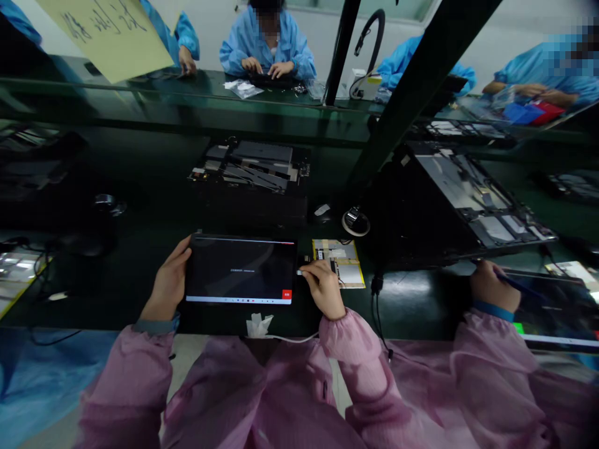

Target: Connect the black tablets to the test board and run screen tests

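A tablet (pixel 241 265) with its dark screen lit lies in front of me; small text sits mid-screen, a light bar runs along the bottom and a red square marks the lower right corner. My left hand (pixel 169 280) is closed around its left edge, thumb on the front. At the right edge, my right hand (pixel 325 290) pinches a small white plug (pixel 300 272) against the tablet's side. Whether the plug is fully seated I cannot tell. Just beyond that hand lies a yellow-edged battery pack (pixel 349 271). Crumpled white tape (pixel 259 325) is below the tablet.
Stacked opened tablet parts (pixel 262 165) lie behind, and a taller stack (pixel 472 193) stands to the right. A tape roll (pixel 355 221) is near the battery pack. A co-worker's hand (pixel 493 287) works at another tablet (pixel 552 305). People in blue sit across the bench.
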The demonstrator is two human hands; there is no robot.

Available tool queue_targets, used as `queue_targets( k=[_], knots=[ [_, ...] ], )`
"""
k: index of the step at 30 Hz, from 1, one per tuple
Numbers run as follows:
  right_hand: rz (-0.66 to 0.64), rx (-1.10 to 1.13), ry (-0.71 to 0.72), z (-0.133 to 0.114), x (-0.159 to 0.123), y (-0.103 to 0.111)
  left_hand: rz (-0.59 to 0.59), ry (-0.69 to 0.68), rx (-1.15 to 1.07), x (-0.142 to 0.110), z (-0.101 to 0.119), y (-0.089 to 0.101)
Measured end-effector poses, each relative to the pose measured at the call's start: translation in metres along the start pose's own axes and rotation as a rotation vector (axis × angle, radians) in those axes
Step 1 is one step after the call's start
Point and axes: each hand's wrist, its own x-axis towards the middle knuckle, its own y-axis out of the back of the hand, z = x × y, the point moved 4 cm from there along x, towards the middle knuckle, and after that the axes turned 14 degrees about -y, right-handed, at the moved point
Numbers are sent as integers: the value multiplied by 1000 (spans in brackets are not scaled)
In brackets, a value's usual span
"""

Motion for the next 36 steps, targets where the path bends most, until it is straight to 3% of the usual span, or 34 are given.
queue_targets(
  k=[8,13,25,36],
  knots=[
    [73,-243,137,-1,-4,-6,-13,-84,0,0,1,-5],
    [132,-356,179,2,-3,-6,-44,-15,-104,-2,4,-11],
    [83,-264,201,0,0,-5,-38,14,-98,-3,9,-14],
    [73,-267,260,-12,-4,-2,-26,-79,40,-23,42,-29]
  ],
)
